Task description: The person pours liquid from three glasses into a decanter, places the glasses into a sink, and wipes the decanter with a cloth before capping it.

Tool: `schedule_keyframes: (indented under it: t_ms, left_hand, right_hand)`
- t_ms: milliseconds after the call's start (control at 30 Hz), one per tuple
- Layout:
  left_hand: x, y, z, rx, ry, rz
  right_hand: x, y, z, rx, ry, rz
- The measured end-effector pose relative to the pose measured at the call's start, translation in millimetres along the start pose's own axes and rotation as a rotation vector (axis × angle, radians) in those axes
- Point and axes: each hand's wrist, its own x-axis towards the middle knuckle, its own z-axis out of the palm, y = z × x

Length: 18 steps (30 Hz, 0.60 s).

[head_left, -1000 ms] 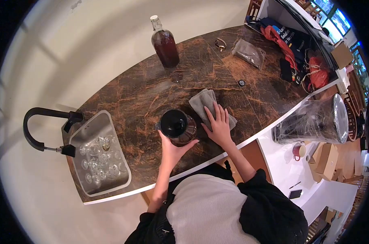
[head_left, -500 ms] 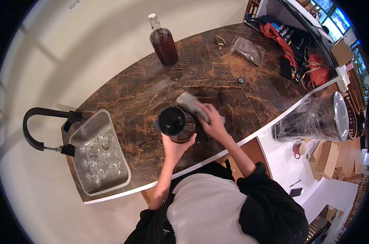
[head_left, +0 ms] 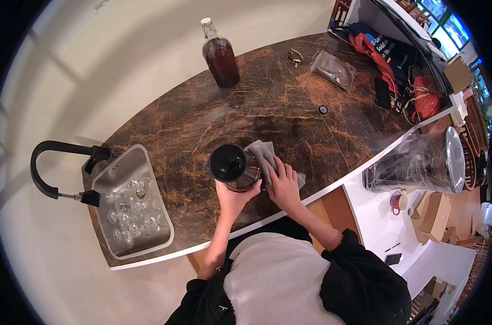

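Observation:
My left hand (head_left: 235,198) is wrapped round the lower side of a glass jug (head_left: 248,177) with a round black lid (head_left: 228,162). The jug stands upright near the counter's front edge, and its base is hidden from above. Just right of it, my right hand (head_left: 284,185) lies over a crumpled grey cloth (head_left: 264,152) on the dark counter, with its fingers extended across the cloth and pressing it down. Part of the cloth shows beyond the fingertips, close beside the jug.
A bottle of dark red liquid (head_left: 222,62) stands by the wall. Left is a sink (head_left: 170,238) with several small glasses and a black tap (head_left: 40,168). A small round cap (head_left: 323,109), a plastic packet (head_left: 333,70) and bags (head_left: 392,54) lie right.
My right hand has come down with the cloth, from a blurred sweep to lying flatter on the counter beside the jug. My left hand and the jug have stayed in place.

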Motion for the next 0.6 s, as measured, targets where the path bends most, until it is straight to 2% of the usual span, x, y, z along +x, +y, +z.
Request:
schedule_keyframes:
  t_ms: [167,300,333,400,500,600]
  left_hand:
    - [1,8,-3,0.044,0.037,0.077]
    - [5,37,-7,0.104,0.144,0.124]
    - [6,40,-9,0.066,0.116,0.074]
    - [9,44,-16,-0.011,0.058,-0.024]
    - [12,46,-24,-0.199,0.099,-0.156]
    - [17,44,-40,-0.093,0.082,-0.102]
  right_hand:
    - [0,-9,9,-0.184,0.065,0.091]
    - [61,10,27,-0.260,0.195,0.150]
    - [80,17,30,-0.273,0.214,0.154]
    - [115,27,33,-0.247,0.221,0.104]
    - [151,34,44,-0.151,0.197,-0.038]
    - [154,32,52,-0.047,0.146,-0.179]
